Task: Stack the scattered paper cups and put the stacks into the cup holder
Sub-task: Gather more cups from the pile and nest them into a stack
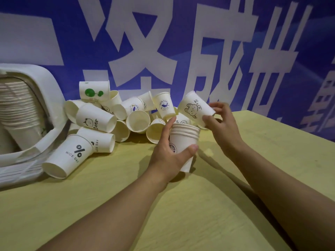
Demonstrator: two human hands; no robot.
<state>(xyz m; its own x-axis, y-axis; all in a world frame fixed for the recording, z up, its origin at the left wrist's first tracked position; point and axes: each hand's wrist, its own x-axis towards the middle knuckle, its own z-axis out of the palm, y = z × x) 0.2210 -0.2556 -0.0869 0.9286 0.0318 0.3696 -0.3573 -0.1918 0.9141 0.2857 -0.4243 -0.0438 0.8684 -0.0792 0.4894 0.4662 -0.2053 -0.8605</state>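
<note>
A big blue wall banner (226,42) with huge white letters (145,42) stands right behind a flat yellow-green table (181,214), and soft light from above makes dark shadows on the table top

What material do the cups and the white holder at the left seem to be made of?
Cups: paper, matte cream with printed logos and rolled rims, as the stack in the left hand shows. Holder: probably plastic, smooth white with rounded moulded edges.
</note>
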